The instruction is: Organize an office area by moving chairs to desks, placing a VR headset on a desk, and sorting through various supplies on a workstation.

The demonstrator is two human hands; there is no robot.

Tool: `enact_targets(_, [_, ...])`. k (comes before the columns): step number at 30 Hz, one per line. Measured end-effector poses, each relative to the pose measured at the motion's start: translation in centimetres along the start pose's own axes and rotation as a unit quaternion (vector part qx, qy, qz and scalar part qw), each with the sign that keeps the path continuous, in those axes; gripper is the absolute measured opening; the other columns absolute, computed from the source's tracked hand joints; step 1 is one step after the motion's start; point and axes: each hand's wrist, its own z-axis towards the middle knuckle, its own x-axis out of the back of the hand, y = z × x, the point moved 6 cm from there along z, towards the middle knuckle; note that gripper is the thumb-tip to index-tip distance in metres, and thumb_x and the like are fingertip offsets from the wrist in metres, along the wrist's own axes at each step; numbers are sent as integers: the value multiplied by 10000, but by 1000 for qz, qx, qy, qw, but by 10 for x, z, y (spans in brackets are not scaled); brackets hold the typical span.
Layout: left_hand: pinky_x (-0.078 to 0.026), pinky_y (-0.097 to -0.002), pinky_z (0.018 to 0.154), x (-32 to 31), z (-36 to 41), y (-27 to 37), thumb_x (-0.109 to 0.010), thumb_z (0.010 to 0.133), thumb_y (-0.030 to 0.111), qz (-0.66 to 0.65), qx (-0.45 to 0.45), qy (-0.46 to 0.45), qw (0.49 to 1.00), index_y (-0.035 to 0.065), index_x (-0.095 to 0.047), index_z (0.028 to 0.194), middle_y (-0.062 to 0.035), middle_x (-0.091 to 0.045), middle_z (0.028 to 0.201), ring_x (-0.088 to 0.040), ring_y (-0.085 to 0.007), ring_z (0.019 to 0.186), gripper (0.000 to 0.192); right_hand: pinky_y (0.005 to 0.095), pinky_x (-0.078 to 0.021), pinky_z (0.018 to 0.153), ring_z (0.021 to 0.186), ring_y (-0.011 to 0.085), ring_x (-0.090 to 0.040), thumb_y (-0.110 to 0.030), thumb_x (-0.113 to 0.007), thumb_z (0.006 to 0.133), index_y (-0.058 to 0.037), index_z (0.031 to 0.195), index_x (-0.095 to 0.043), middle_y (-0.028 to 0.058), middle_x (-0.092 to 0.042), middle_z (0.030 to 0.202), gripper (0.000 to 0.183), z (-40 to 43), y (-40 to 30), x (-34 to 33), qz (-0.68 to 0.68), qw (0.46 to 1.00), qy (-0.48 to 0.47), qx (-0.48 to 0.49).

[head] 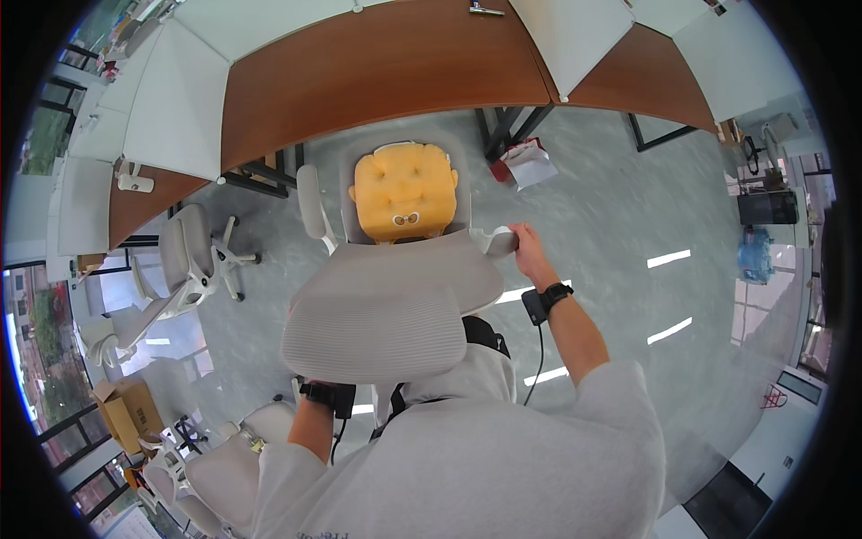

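Note:
Directly before me stands a light grey office chair (pixel 404 263) with its back and ribbed headrest (pixel 377 333) towards me. A yellow tufted cushion (pixel 405 188) with a pair of round glasses on it lies on the seat. My right hand (pixel 528 249) grips the outer end of the chair's right armrest (pixel 497 241). The left armrest (pixel 312 202) stands free of any hand. My left hand is hidden behind the headrest; only the wrist with its black strap shows below it. A strapped black device with a cable sits on each wrist.
A brown desk (pixel 390 67) with white partitions (pixel 178 101) curves ahead, on black metal legs (pixel 505 131). Beneath it lies a red bag with white paper (pixel 532 165). Another grey chair (pixel 188 256) stands at left; more chairs and a cardboard box (pixel 131 412) are at lower left.

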Motion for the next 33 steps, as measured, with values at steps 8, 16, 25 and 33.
enact_targets(8, [-462,-374,739,0,-7,-6,-575,765,74,32,-107,-37,993,101,-497,1163,-94,-577,919,-546,-259,819,406,387,-471,878,932,259,-579,-127,-528,778,-8,955,-566,132,-624,1015,216,-76,69,25,194,979,53,-10])
enact_targets(16, [-453,-388,721,-3,-3,9,-603,764,113,63,-178,40,981,88,-531,1093,-91,-572,859,-537,-269,777,338,421,-495,837,926,274,-576,-158,-536,777,3,968,-547,139,-609,1015,250,-107,83,29,185,976,113,-18])
enact_targets(25, [-443,-403,702,-1,-18,40,-634,762,157,141,-303,232,913,73,-570,1015,-87,-567,792,-525,-280,729,274,354,-442,892,986,225,-569,-233,-553,849,-38,1079,-618,122,-621,1090,309,-68,69,53,-50,994,94,9])
enact_targets(33, [-438,-414,663,34,-7,49,-637,790,215,223,-382,163,882,39,-609,862,-94,-591,707,-540,-285,684,192,327,-389,955,1075,205,-531,-399,-585,911,-28,1274,-534,105,-557,1221,521,-101,-17,34,-460,880,47,113])
